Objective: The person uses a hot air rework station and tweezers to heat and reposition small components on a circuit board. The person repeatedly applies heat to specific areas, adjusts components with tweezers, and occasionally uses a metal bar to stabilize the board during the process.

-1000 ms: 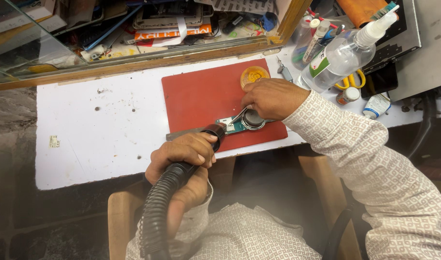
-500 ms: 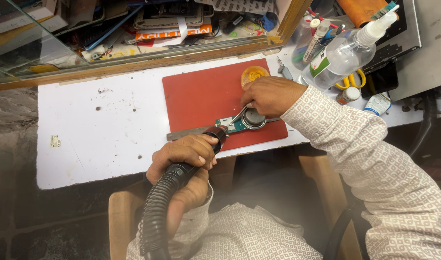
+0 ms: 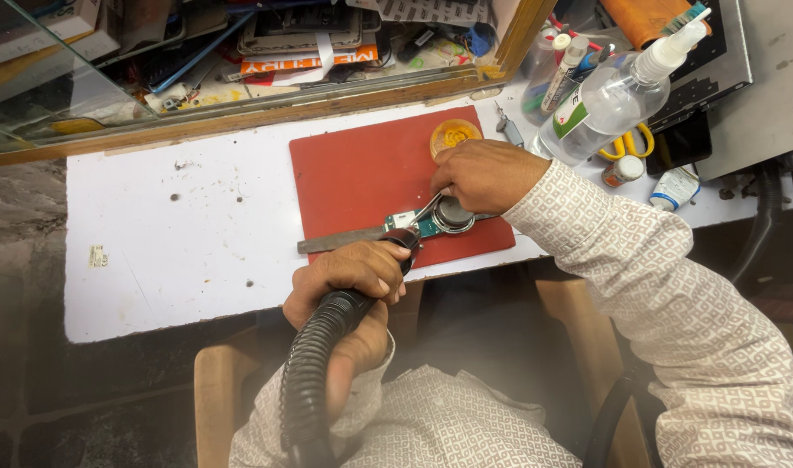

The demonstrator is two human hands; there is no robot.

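Head view looks straight down on a white worktop (image 3: 180, 234) with a red mat (image 3: 362, 186) laid on it. Near the mat's near edge lies a small green circuit board (image 3: 414, 224), with a round dark metal piece (image 3: 455, 214) sitting on its right end. The right hand (image 3: 487, 173) comes in from the right, its grip closed on thin tweezers (image 3: 429, 206) whose tips rest at the board beside the round piece. The left hand (image 3: 349, 276) is wrapped tight around the handle of a hot-air tool with a black ribbed hose (image 3: 314, 381), its nozzle (image 3: 408, 238) pointing at the board's near edge, touching or just off it; I can't tell which. A flat metal ruler (image 3: 340, 240) lies along the mat to the left of the board.

Beyond the right hand sit a small round tin of yellow paste (image 3: 453, 136) and, further right, a clear spray bottle (image 3: 613, 100) lying tilted among other small bottles.

What worries me: the nozzle is very close to the left fingers and the tweezers, so held too long it could scorch the board or the mat, and a slip of the tweezers could knock the round piece askew. The heavy hose could also drag the nozzle off its aim
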